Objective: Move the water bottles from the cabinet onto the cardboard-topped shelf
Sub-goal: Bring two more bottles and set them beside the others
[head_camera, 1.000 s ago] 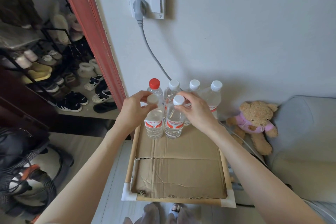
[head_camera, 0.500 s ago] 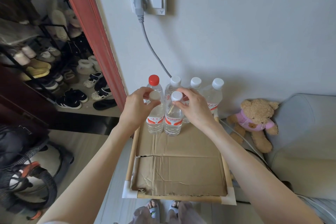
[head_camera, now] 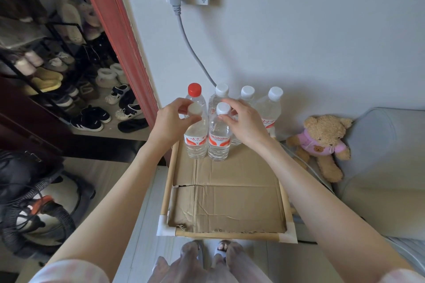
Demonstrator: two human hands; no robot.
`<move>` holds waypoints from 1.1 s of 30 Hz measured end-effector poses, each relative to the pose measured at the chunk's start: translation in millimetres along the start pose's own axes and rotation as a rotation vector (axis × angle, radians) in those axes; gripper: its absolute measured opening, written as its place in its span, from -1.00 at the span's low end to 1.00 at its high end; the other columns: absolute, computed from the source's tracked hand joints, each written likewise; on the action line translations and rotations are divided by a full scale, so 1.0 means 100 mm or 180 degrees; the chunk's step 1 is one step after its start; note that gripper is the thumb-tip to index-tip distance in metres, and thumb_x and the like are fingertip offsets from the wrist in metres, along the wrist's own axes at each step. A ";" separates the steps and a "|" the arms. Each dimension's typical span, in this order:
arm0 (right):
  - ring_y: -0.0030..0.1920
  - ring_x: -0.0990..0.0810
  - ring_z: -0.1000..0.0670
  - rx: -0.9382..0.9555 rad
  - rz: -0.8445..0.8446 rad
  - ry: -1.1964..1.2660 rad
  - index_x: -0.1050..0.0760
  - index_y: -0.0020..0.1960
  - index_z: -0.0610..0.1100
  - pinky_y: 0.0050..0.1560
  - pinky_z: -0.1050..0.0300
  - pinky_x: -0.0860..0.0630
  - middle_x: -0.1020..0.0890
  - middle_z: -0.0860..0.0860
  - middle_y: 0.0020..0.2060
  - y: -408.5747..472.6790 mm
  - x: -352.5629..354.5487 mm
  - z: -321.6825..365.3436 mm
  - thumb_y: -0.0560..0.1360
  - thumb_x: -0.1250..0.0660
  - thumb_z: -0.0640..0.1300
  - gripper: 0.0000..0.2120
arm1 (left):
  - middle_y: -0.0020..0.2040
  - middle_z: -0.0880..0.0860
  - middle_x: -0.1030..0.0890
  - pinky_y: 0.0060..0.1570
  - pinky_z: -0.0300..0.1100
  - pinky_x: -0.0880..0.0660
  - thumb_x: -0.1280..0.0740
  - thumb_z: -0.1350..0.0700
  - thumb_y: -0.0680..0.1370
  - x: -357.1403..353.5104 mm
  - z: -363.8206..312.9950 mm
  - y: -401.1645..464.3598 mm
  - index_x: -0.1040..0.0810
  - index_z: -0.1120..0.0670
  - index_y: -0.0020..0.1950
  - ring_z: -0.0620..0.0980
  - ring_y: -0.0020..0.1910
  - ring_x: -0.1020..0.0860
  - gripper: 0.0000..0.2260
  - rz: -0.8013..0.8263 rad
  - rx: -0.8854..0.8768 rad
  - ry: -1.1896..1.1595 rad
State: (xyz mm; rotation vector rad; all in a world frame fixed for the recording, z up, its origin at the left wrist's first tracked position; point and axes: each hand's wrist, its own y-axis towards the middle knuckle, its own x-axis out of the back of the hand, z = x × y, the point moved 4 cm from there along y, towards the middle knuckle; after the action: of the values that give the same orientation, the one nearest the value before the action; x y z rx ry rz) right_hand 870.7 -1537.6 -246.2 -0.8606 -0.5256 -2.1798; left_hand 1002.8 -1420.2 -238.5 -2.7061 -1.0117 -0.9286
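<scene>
Several clear water bottles stand at the far end of the cardboard-topped shelf [head_camera: 226, 204], against the wall. The back row holds a red-capped bottle [head_camera: 194, 92] and three white-capped ones [head_camera: 268, 108]. In front of them stand two more. My left hand [head_camera: 173, 119] grips the neck of the front left bottle [head_camera: 195, 142], fingers around its white cap. My right hand [head_camera: 243, 119] holds the neck of the front right bottle [head_camera: 219, 138] just under its cap. Both front bottles stand upright on the cardboard, side by side.
A teddy bear [head_camera: 322, 142] leans by a grey sofa [head_camera: 386, 156] to the right. A grey cable [head_camera: 190, 46] runs from the wall socket down behind the bottles. Left of the red door frame [head_camera: 119, 30] are shoe racks; a vacuum cleaner [head_camera: 34, 211] sits low left.
The two front bottles stay on the cardboard. My fingers have slid up from their shoulders toward the caps, and the view has tilted down slightly.
</scene>
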 end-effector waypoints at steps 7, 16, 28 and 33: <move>0.02 -0.53 -0.06 -0.0022 0.0014 -0.0040 -0.42 0.28 -0.06 0.07 0.05 -0.43 -0.54 -0.10 0.05 -0.01 0.00 0.01 0.48 -0.32 -0.12 -0.63 | -0.04 -0.06 -0.58 -0.04 -0.43 -0.37 -0.43 0.13 0.42 -0.01 0.04 -0.01 -0.52 0.11 0.13 -0.12 -0.03 -0.54 -0.70 0.0044 -0.0026 0.0005; 0.03 -0.53 -0.01 -0.0095 -0.0012 0.0110 -0.39 0.28 -0.08 0.10 0.09 -0.43 -0.54 -0.05 0.09 -0.04 0.02 0.02 0.46 -0.36 -0.05 -0.58 | -0.01 -0.04 -0.59 0.03 -0.29 -0.41 -0.40 0.05 0.45 0.01 0.06 -0.01 -0.50 0.09 0.19 -0.14 -0.02 -0.55 -0.67 0.0145 -0.0005 -0.0003; 0.01 -0.53 -0.12 -0.0255 0.0536 -0.0512 -0.46 0.19 -0.07 -0.10 0.15 -0.34 -0.59 -0.10 -0.04 -0.02 0.25 0.04 0.49 -0.28 -0.16 -0.73 | -0.05 -0.05 -0.56 -0.10 -0.37 -0.36 -0.38 0.06 0.47 0.01 0.00 -0.01 -0.50 0.10 0.16 -0.14 -0.07 -0.52 -0.71 0.0176 0.0022 0.0043; 0.13 -0.50 -0.10 -0.0236 0.1124 -0.0723 -0.41 0.29 0.02 -0.03 0.17 -0.33 -0.51 -0.11 0.19 -0.02 0.31 0.12 0.51 -0.18 -0.30 -0.59 | -0.06 -0.05 -0.56 -0.08 -0.36 -0.35 -0.38 0.06 0.47 0.00 0.00 -0.02 -0.50 0.10 0.16 -0.14 -0.07 -0.52 -0.71 0.0188 0.0049 0.0015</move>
State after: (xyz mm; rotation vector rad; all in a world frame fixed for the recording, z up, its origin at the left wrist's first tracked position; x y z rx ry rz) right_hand 858.5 -1544.0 -216.2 -1.1561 -0.3693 -1.8006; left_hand 1001.7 -1418.4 -238.3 -2.7041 -0.9289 -0.9126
